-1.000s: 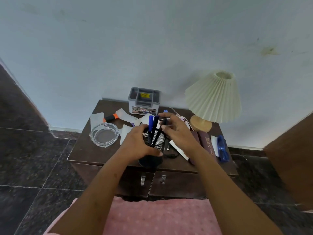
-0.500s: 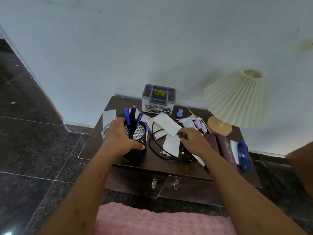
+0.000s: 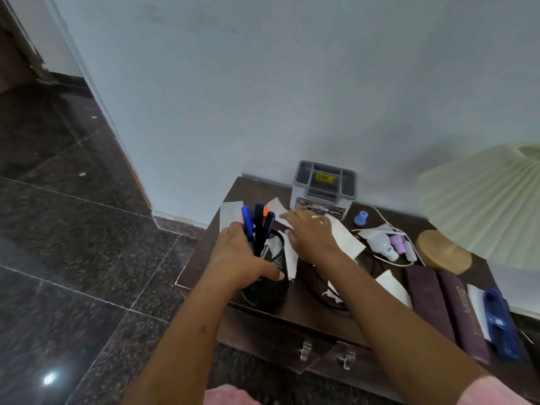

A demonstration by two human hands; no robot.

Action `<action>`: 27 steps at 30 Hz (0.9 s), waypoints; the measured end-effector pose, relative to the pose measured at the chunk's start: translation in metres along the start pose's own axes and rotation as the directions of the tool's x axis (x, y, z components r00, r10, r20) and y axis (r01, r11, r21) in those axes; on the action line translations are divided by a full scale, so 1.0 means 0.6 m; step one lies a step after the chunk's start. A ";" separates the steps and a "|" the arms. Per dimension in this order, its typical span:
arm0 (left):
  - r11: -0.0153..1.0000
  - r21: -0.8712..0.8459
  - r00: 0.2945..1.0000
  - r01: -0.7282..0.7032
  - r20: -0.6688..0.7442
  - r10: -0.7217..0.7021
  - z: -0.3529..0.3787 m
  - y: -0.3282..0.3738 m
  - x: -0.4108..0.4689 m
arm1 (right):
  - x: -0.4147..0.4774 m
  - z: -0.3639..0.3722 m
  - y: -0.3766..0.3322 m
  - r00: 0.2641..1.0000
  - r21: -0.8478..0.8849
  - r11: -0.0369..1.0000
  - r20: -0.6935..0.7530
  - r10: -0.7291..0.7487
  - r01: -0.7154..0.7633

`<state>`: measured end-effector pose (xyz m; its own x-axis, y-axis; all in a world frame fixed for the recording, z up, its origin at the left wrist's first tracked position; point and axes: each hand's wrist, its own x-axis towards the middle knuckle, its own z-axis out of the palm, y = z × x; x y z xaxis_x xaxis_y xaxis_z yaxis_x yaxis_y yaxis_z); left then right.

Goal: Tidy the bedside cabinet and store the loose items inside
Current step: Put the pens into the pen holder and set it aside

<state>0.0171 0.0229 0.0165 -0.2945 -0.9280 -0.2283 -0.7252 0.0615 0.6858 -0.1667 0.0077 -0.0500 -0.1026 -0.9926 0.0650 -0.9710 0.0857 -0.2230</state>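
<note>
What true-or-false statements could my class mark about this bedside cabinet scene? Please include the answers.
1. The left hand grips the black mesh pen holder. True.
2. The pen holder is empty. False: several pens stand upright in it.
3. The grey organiser box stands at the back of the cabinet top, by the wall. True.
4. The right hand holds the lamp. False: it is stretched out with straight fingers over the white papers. The lamp stands apart, at the right end of the cabinet.
</note>
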 end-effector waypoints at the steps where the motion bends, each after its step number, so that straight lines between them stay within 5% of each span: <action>1: 1.000 -0.025 1.000 0.001 -0.005 -0.001 -0.001 -0.001 0.002 | 0.019 0.005 -0.012 0.999 -0.002 0.999 0.021 -0.037 0.037; 8: 0.996 -0.079 0.999 -0.033 0.005 0.034 0.000 0.000 0.011 | 0.104 -0.009 -0.058 0.963 -0.080 0.987 0.245 -0.113 0.136; 13: 0.993 -0.108 0.999 -0.038 -0.009 0.037 -0.006 -0.007 0.012 | 0.112 0.007 -0.064 0.985 -0.216 0.965 0.124 -0.121 0.146; 15: 0.990 -0.131 0.999 -0.041 -0.023 0.039 -0.009 -0.009 0.012 | 0.114 0.005 -0.065 0.994 -0.136 0.989 0.105 -0.040 0.054; 18: 0.985 -0.158 0.997 -0.067 -0.043 0.061 -0.011 -0.004 0.009 | 0.109 -0.019 -0.061 0.990 0.249 0.961 -0.039 0.133 -0.119; 22: 0.979 -0.166 0.993 -0.117 -0.052 0.110 -0.012 0.005 0.001 | 0.065 -0.098 -0.054 0.938 0.885 0.452 -0.058 0.342 -0.109; 25: 0.972 -0.160 0.984 -0.172 -0.065 0.164 -0.008 0.013 -0.005 | 0.010 -0.164 -0.045 0.944 0.996 0.073 0.026 0.328 -0.053; 27: 0.966 -0.163 0.979 -0.200 -0.078 0.190 -0.004 0.019 -0.008 | -0.030 -0.191 -0.046 0.970 0.999 0.035 -0.003 0.244 -0.006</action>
<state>0.0119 0.0272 0.0273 -0.3774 -0.9252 -0.0399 -0.5401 0.1849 0.8210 -0.1625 0.0334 0.0666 -0.3368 -0.9415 0.0117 0.1819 -0.0772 -0.9803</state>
